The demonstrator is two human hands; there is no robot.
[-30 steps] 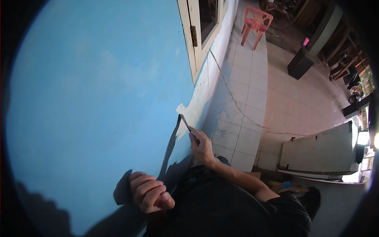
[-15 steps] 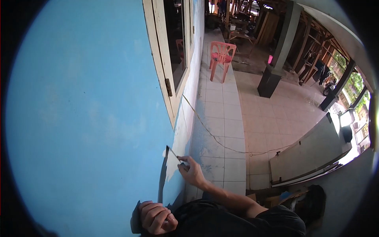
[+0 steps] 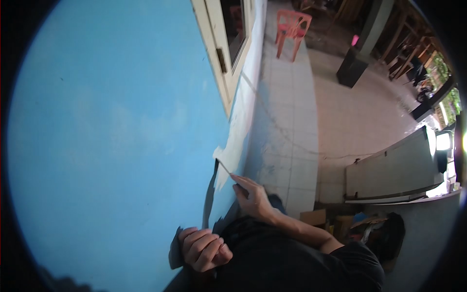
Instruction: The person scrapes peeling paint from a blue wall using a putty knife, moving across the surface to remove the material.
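My right hand (image 3: pixel 253 197) pinches a thin flat blade tool (image 3: pixel 225 168), seen nearly edge-on. The tool's far edge meets the blue wall (image 3: pixel 121 146) at a whitish patch (image 3: pixel 234 141) below the window frame's corner. Lower down, close to the wall, my left hand (image 3: pixel 204 249) is closed with its fingers curled; whatever it holds, if anything, is hidden. Dark shadows of the tool and hands fall on the wall.
A cream window frame (image 3: pixel 219 58) borders the wall. Beyond stand a red plastic chair (image 3: pixel 293 25) and a dark pillar base (image 3: pixel 352 67). At the right are a pale panel (image 3: pixel 389 170), a lamp (image 3: pixel 442 141) and a cardboard box (image 3: pixel 313 217).
The view has shifted, so the window, chair and floor sit higher and further right. The tool is still against the wall near the pale patch, in my right hand. My left hand remains closed.
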